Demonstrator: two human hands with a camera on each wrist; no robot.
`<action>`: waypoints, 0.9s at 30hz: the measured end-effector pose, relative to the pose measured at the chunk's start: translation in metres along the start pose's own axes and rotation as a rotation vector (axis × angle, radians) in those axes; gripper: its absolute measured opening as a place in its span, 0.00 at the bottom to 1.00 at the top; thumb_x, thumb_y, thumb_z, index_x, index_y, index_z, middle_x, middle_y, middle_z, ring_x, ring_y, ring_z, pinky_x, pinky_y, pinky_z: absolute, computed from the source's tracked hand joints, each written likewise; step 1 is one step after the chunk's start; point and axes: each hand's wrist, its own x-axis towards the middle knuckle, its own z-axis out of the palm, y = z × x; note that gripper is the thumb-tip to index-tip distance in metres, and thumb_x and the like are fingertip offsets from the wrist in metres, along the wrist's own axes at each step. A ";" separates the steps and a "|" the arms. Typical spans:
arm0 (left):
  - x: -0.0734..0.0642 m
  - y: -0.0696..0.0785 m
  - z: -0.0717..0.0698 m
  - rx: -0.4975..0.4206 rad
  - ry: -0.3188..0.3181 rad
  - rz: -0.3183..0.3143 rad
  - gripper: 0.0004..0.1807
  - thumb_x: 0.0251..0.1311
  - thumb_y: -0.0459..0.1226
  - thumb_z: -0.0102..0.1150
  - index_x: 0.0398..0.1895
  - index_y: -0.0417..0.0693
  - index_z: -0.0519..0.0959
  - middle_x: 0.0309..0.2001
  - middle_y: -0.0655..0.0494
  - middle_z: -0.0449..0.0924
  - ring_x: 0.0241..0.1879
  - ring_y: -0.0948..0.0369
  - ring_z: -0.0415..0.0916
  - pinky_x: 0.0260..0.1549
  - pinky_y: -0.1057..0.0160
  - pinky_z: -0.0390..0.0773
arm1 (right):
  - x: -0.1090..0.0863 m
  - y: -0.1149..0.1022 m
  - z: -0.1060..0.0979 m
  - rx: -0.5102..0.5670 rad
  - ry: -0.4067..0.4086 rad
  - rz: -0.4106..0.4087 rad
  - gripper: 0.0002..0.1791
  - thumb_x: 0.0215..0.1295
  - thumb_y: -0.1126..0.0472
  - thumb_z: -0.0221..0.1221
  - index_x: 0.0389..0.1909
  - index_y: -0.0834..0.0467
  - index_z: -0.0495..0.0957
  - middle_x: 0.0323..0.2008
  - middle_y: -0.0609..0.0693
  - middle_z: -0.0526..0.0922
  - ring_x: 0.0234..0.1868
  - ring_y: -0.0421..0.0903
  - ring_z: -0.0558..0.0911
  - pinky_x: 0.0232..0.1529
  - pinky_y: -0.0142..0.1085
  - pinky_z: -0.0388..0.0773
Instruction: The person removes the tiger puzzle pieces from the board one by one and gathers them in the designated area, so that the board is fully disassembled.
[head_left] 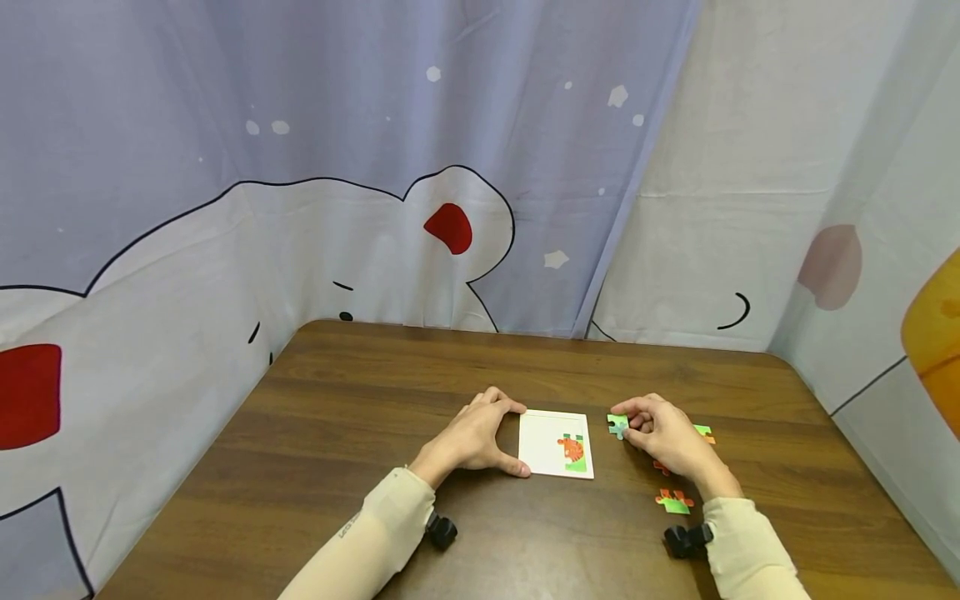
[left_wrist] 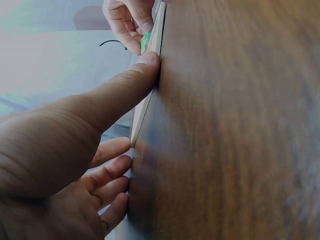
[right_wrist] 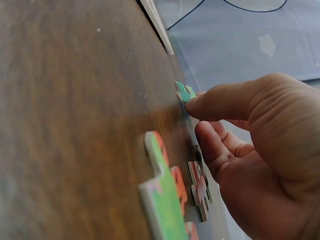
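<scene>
A square white puzzle tray (head_left: 540, 446) lies on the table, with joined orange-and-green pieces (head_left: 574, 454) at its lower right. My left hand (head_left: 472, 433) holds the tray by its left side, thumb at the near corner and index finger at the far one. In the left wrist view the thumb (left_wrist: 122, 87) presses the tray's edge. Just right of the tray, my right hand (head_left: 667, 433) pinches a green-and-blue puzzle piece (head_left: 617, 425) between thumb and fingers. The right wrist view shows this piece (right_wrist: 184, 91) at the thumb tip; whether it touches the table I cannot tell.
Loose puzzle pieces lie around the right hand: an orange-and-green one (head_left: 676, 502) nearer me, a green one (head_left: 703, 432) beyond the hand, and a red one (head_left: 660, 467) partly under it. A patterned curtain (head_left: 375, 233) hangs behind the brown wooden table (head_left: 360, 367).
</scene>
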 end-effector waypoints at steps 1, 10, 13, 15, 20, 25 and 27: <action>0.000 0.000 0.000 0.000 0.001 0.001 0.54 0.43 0.57 0.94 0.74 0.50 0.80 0.66 0.50 0.76 0.67 0.49 0.74 0.69 0.44 0.75 | 0.000 0.000 0.000 -0.005 -0.001 0.001 0.17 0.70 0.72 0.70 0.58 0.61 0.88 0.49 0.56 0.82 0.44 0.46 0.81 0.42 0.31 0.82; 0.000 0.000 0.000 -0.001 0.003 0.005 0.54 0.43 0.58 0.94 0.74 0.50 0.80 0.66 0.50 0.76 0.67 0.49 0.74 0.69 0.44 0.75 | -0.002 -0.002 0.001 -0.018 -0.004 0.015 0.18 0.71 0.71 0.72 0.59 0.61 0.87 0.49 0.57 0.81 0.45 0.47 0.81 0.42 0.31 0.82; 0.000 0.000 0.000 -0.002 0.005 0.004 0.54 0.42 0.57 0.94 0.74 0.50 0.80 0.66 0.50 0.76 0.67 0.49 0.74 0.69 0.44 0.75 | -0.001 -0.004 0.001 -0.023 0.009 0.010 0.18 0.71 0.71 0.72 0.59 0.61 0.87 0.50 0.57 0.81 0.45 0.47 0.81 0.42 0.31 0.82; 0.000 0.000 0.000 -0.003 0.005 0.004 0.54 0.42 0.57 0.94 0.74 0.50 0.80 0.66 0.50 0.76 0.67 0.49 0.74 0.69 0.44 0.75 | -0.001 -0.005 0.000 -0.024 0.017 0.006 0.18 0.71 0.71 0.71 0.59 0.61 0.87 0.50 0.57 0.82 0.45 0.47 0.82 0.42 0.31 0.83; -0.001 0.000 0.000 -0.005 0.003 0.002 0.54 0.43 0.57 0.94 0.74 0.50 0.80 0.66 0.50 0.76 0.67 0.49 0.74 0.69 0.44 0.75 | 0.000 -0.007 -0.001 -0.019 0.036 0.008 0.19 0.72 0.71 0.71 0.61 0.62 0.86 0.51 0.59 0.83 0.45 0.47 0.82 0.41 0.32 0.83; -0.001 0.001 -0.001 -0.008 0.000 -0.001 0.54 0.43 0.57 0.94 0.74 0.50 0.80 0.66 0.50 0.75 0.67 0.49 0.74 0.70 0.44 0.74 | 0.000 -0.008 -0.002 0.020 0.039 0.019 0.20 0.73 0.70 0.70 0.64 0.63 0.84 0.54 0.61 0.84 0.49 0.49 0.84 0.44 0.32 0.84; -0.001 0.000 -0.001 -0.010 0.000 -0.001 0.54 0.43 0.57 0.94 0.74 0.50 0.80 0.66 0.50 0.75 0.67 0.49 0.74 0.70 0.44 0.74 | 0.001 -0.009 -0.003 0.048 0.036 0.020 0.21 0.74 0.70 0.70 0.65 0.63 0.83 0.55 0.61 0.86 0.51 0.50 0.85 0.46 0.31 0.85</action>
